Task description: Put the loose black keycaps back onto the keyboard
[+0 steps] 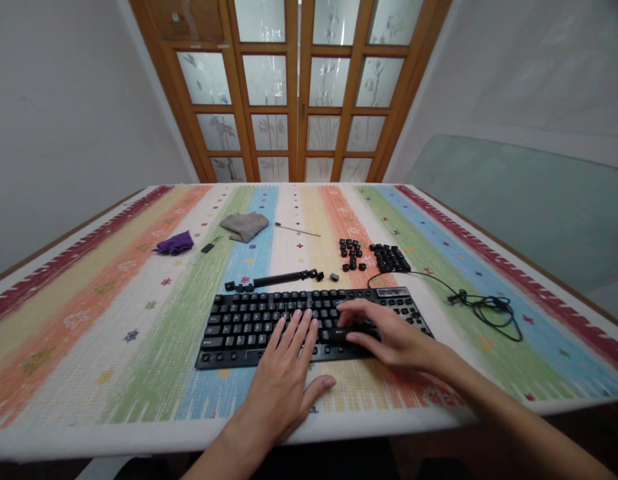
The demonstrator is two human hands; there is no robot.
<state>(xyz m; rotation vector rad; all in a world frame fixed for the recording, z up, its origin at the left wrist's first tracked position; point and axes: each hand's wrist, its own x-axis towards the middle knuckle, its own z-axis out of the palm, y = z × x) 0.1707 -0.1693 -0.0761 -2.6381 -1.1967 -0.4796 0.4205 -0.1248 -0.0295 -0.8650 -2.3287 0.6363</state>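
A black keyboard lies in front of me, with bare switches along its bottom row and in its right-hand part. My left hand rests on the middle of it, palm down, fingers stretched out over the keys. Over the right side of the letter block, my right hand is curled, thumb and fingers about a wide Shift keycap. Part of that keycap is hidden under the hand. Behind the keyboard lie a long space bar, several small keycaps and a grey-topped keycap.
Further back right are loose keycaps and a denser cluster of keycaps. The keyboard's cable is coiled at right. A purple cloth, a grey cloth, a small dark brush-like piece and a thin stick lie behind.
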